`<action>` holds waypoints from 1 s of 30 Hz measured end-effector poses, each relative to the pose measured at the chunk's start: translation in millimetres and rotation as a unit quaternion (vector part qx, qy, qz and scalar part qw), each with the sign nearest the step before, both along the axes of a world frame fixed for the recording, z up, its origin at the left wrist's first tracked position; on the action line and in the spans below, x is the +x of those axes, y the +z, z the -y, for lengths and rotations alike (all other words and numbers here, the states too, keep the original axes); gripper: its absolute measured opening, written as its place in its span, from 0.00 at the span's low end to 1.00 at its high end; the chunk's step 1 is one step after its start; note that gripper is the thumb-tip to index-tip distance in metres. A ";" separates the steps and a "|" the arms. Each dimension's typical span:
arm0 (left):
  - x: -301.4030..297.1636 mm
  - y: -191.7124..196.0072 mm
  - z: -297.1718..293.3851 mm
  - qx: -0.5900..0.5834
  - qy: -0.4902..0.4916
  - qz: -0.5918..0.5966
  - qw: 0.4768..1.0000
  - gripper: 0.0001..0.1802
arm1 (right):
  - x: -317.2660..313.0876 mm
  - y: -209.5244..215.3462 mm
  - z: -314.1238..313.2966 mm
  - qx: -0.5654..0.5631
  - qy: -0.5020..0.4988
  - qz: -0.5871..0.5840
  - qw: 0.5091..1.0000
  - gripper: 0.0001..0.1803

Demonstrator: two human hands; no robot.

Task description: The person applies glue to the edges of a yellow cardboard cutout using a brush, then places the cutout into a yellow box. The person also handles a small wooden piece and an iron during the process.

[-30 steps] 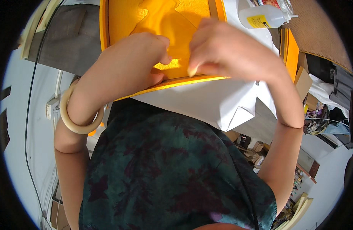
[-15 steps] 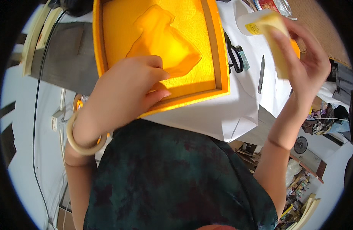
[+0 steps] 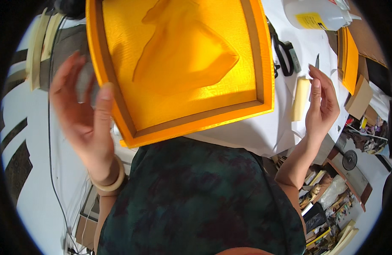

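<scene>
Left hand [image 3: 83,114] open beside orange mesh-covered wooden frame [image 3: 179,70].

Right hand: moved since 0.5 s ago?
Yes. The right hand has dropped the pale roll onto the white table, beside the yellow frame.

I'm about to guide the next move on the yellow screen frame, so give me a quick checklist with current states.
1. Yellow frame lying on the white-covered table: ok.
2. Left hand gripping the frame: not ok, open beside its left edge.
3. Right hand holding something: not ok, empty.
4. Cream roll near right hand: ok.
5. Scissors off the frame: ok.
6. Mesh condition: cannot tell.
</scene>
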State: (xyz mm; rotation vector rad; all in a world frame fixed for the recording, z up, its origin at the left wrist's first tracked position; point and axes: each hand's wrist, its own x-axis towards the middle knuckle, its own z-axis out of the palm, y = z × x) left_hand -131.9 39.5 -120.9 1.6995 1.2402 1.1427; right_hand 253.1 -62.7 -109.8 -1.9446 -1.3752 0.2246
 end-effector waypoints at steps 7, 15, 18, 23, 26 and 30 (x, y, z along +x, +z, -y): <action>7.8 0.4 12.2 -0.132 -0.046 0.156 0.978 0.42 | -68.9 28.1 -56.7 -0.073 0.175 -0.127 0.974 0.24; -23.0 26.7 -28.9 -0.181 -0.130 0.252 0.942 0.46 | -75.4 47.7 -63.2 -0.023 0.149 -0.176 0.973 0.18; -32.2 24.4 -59.2 -0.187 -0.207 0.210 0.937 0.46 | -79.1 62.0 -80.5 0.045 0.158 -0.161 0.973 0.15; -32.2 3.7 -104.2 -0.226 -0.265 0.166 0.922 0.35 | -132.2 114.4 -183.1 0.075 0.305 -0.038 0.949 0.12; -33.2 1.1 -99.4 -0.086 -0.223 0.088 0.967 0.25 | -155.5 119.7 -286.3 0.247 0.347 0.252 0.869 0.15; -36.7 5.4 -54.7 -0.109 -0.085 0.182 0.974 0.18 | -167.3 96.1 -412.4 0.181 0.410 0.292 0.845 0.30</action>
